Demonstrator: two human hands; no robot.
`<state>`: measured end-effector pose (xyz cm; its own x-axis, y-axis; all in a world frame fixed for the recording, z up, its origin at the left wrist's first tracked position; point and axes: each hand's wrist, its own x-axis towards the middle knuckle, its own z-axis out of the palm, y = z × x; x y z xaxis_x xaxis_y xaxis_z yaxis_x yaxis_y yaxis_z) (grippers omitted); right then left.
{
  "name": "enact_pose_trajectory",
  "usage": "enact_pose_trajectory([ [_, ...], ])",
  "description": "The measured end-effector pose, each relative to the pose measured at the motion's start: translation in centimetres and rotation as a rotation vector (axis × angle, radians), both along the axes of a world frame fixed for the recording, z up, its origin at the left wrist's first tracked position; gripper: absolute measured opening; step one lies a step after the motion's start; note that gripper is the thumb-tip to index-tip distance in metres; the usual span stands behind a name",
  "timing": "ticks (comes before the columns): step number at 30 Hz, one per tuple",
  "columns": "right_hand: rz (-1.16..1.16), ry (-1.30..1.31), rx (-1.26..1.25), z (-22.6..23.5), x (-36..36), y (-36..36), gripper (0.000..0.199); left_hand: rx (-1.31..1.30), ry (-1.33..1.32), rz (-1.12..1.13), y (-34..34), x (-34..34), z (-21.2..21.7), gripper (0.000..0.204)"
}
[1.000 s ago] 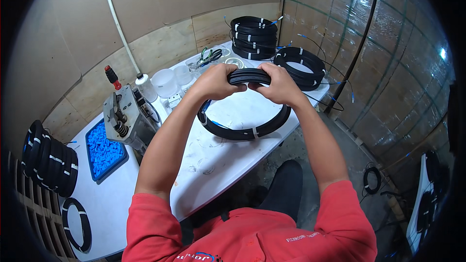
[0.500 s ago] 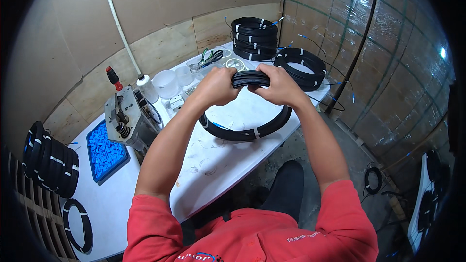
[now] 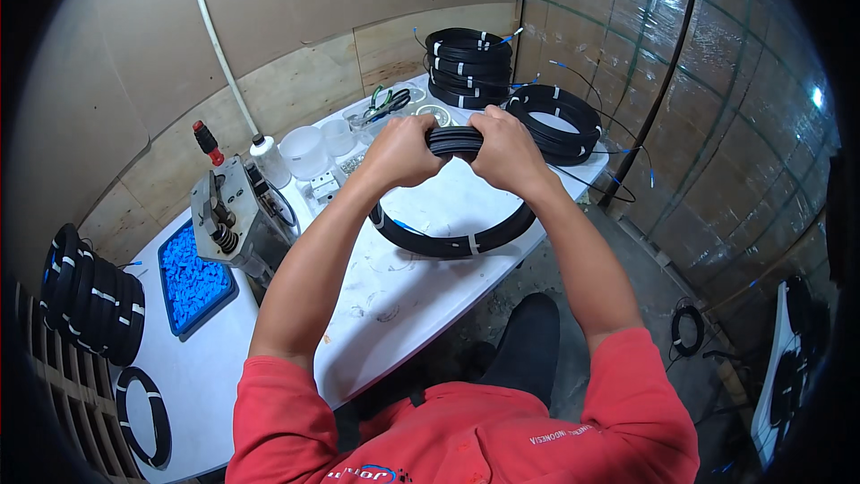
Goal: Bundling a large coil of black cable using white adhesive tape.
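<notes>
Both my hands grip a coil of black cable (image 3: pixel 452 244) at its far side, above the white table. My left hand (image 3: pixel 405 151) is closed round the bundled strands on the left, and my right hand (image 3: pixel 503 145) is closed round them a short gap to the right. Between the hands the parallel strands show. The coil's near side hangs lower, with a white tie around it and a small blue connector inside the ring at the left. My palms hide parts of the coil.
Behind my hands stand a tall stack of black coils (image 3: pixel 469 67) and a lower stack (image 3: pixel 555 125) with loose cable ends. To the left are a bench press (image 3: pixel 235 215), a tray of blue parts (image 3: pixel 193 282), clear tubs (image 3: pixel 305 153), a white bottle (image 3: pixel 267 159) and more coils (image 3: pixel 94 296).
My hands have come slightly closer together along the coil, the right one shifting a little to the left. The coil stays in both hands.
</notes>
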<state>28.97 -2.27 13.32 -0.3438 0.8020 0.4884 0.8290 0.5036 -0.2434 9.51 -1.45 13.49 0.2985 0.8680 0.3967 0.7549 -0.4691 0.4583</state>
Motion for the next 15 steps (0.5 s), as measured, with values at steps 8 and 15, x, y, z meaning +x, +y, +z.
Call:
enact_pose_trajectory([
  [8, 0.009, 0.018, -0.046, -0.2, 0.4, -0.1, 0.026, 0.019, 0.084, -0.007, -0.1, 0.4, -0.3, 0.023],
  [15, 0.05, -0.002, -0.042, -0.3, 0.5, 0.2, 0.031, 0.039, 0.108, 0.002, 0.0, 0.2, -0.4, 0.022],
])
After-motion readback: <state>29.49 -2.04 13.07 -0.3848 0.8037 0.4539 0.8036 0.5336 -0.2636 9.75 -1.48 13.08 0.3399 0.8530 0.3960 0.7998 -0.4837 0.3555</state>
